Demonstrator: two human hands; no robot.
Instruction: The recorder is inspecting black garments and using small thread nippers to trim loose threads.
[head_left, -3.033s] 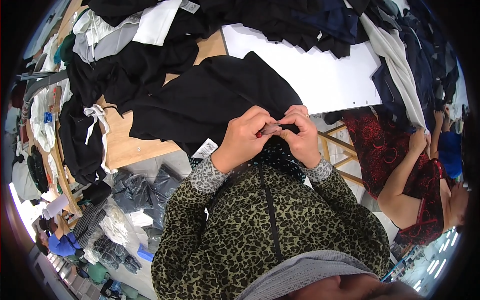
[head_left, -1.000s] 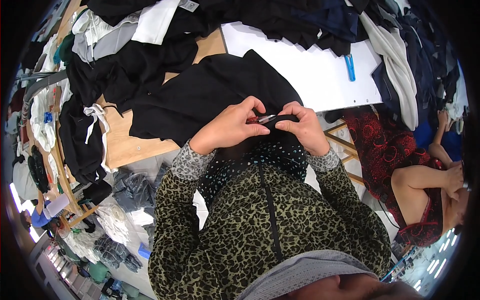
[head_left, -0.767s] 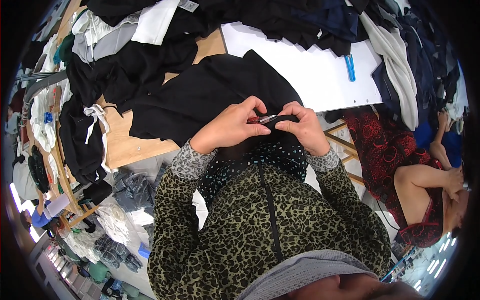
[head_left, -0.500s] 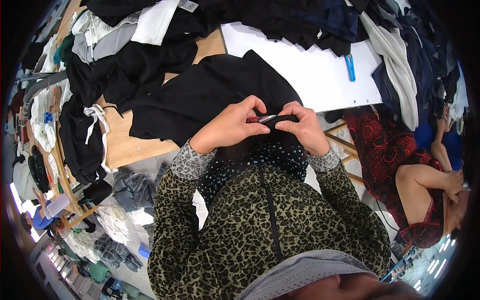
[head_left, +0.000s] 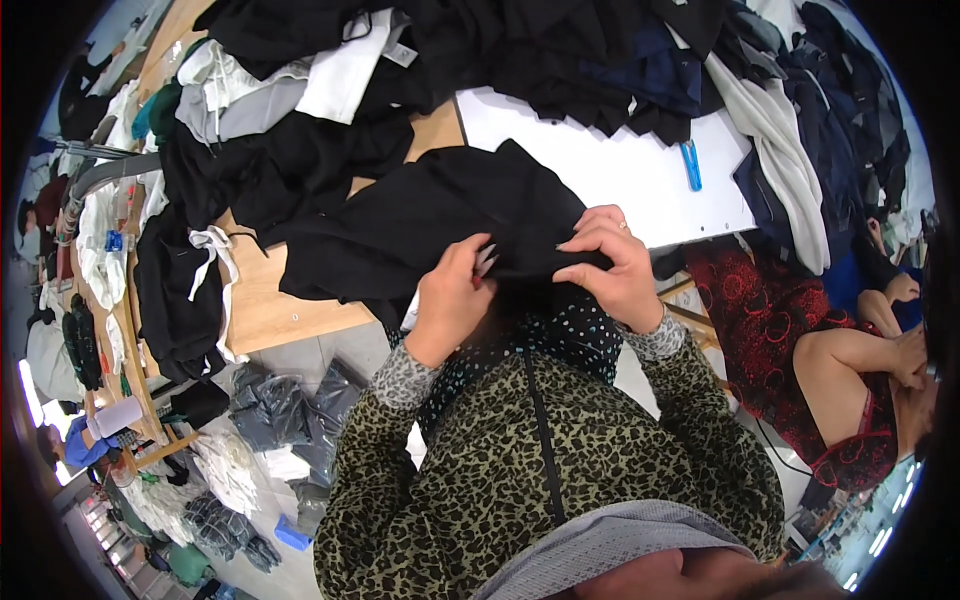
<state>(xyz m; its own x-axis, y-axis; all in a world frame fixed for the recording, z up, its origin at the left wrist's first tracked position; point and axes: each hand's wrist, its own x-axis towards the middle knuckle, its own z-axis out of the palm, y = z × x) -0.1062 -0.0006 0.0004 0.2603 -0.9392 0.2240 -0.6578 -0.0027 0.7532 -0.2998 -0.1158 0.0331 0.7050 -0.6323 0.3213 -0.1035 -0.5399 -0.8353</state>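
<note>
A black garment point(head_left: 430, 215) is spread over the table's near edge in front of me and hangs toward my lap. In my left hand point(head_left: 450, 308) is a small pair of thread snips point(head_left: 487, 260), with pale metal blade tips pointing up and a bit of red at the handle. The hand is closed round them, at the garment's near edge. My right hand point(head_left: 618, 268) pinches the right end of the cloth between thumb and fingers. On the white board beyond lies a second pair of snips, blue point(head_left: 692, 166).
Dark clothes point(head_left: 540, 60) heap along the far side, with white and grey pieces point(head_left: 345, 70) at left. The table has a wooden top point(head_left: 262, 300) and a white board point(head_left: 640, 190). Plastic-wrapped bundles point(head_left: 270, 405) lie on the floor. At right sits a person in red-and-black clothing point(head_left: 750, 340).
My left hand has moved left and down with the snips, away from my right hand. Their blades now point upward. My right hand still pinches the cloth, slightly lower and to the right.
</note>
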